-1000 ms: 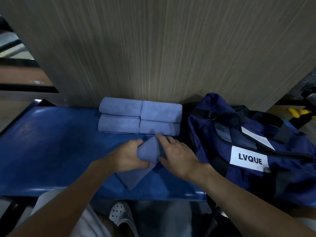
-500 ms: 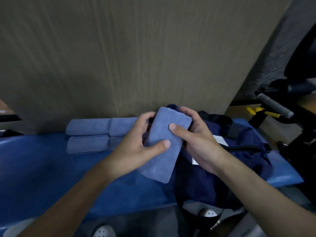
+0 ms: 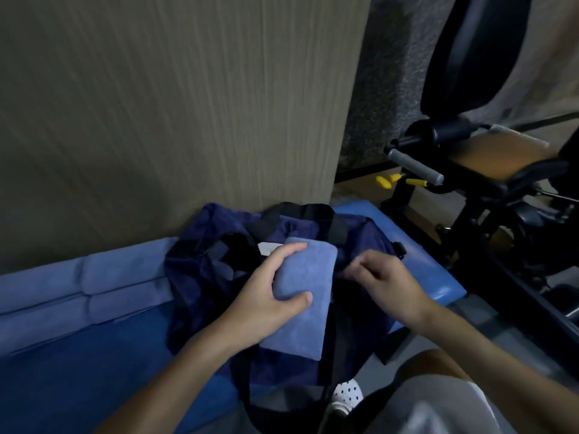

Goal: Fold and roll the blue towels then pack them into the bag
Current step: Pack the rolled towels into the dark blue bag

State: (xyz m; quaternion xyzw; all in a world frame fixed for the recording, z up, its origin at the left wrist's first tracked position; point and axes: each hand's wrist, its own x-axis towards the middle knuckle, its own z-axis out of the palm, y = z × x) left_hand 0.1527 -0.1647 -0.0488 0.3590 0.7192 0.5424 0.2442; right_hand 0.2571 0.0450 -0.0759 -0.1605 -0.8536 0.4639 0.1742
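Single head-worn wide-angle view, looking forward and down from above the bench (image 3: 78, 371), close to both hands (image 3: 266, 302). Faces the wood panel (image 3: 188, 104) behind the bench; bag (image 3: 200, 277) near centre. Gym machine (image 3: 485, 170) at right edge. No second view, so no overlap.

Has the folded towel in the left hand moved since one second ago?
Yes. The folded towel, held by the left hand, went from the blue bench to over the navy bag.

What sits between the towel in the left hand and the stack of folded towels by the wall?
Head view: the navy bag's left side lies between the held towel and the stacked towels.
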